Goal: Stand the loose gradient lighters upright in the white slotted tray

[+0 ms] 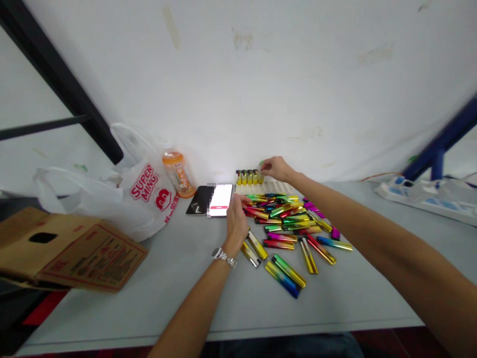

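Observation:
My right hand (276,168) is closed at the right end of a row of upright yellow lighters (246,177), its fingers pinched on a lighter (261,177) there. The row stands in a white holed tray (257,188) by the wall. My left hand (237,217), a silver watch on its wrist, rests beside the pile with fingers stretched towards the tray; I see nothing held in it. To its right, many shiny lighters (294,223) in green, red, gold, purple and blue lie loose. Two gold-silver lighters (257,243) lie just below the hand.
A lit phone (221,200) lies beside a dark device (199,200) left of my left hand. Behind them stands an orange drink bottle (179,175). A white plastic bag (128,214) and a cardboard box (74,248) are at left, a power strip (425,201) at right.

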### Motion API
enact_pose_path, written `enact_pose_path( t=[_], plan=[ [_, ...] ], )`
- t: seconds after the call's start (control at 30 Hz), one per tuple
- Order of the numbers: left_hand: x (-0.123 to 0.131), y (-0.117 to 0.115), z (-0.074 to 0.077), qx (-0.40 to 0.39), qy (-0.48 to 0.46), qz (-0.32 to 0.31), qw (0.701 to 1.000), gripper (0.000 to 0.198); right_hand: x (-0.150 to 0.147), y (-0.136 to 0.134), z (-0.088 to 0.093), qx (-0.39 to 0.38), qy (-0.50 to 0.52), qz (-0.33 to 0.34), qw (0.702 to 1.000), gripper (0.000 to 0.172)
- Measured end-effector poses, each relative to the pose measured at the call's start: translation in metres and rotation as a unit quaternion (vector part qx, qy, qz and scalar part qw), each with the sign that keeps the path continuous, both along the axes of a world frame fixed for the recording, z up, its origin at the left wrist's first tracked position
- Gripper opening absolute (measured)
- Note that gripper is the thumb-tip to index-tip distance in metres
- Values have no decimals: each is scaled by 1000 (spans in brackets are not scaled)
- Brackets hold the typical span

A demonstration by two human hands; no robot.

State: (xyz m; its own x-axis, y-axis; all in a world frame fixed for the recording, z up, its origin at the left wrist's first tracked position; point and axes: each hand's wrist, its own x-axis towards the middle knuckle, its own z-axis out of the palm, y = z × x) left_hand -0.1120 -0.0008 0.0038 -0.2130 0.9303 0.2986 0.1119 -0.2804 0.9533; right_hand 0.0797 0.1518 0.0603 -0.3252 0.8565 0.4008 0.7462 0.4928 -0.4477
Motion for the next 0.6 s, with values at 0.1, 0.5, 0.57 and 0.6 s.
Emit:
enact_pose_path(
  t=[0.1, 0.5, 0.57, 0.6],
  plan=[
    [1, -2, -1, 1, 22, -1, 1000, 62, -2, -3, -1, 2, -28, -14, 1000, 14],
    [2, 1, 1, -19, -67, -11, 998, 71, -19, -56, -15, 27, -258, -115, 959, 53],
    [0, 5, 1, -25, -118, -14, 993, 72, -22, -66, -16, 19, -247, -122, 961, 62],
    [0, 7, 0, -25, -144, -15, 989, 73, -24, -72, -17, 13, -226, -133, 965, 65]
  ],
)
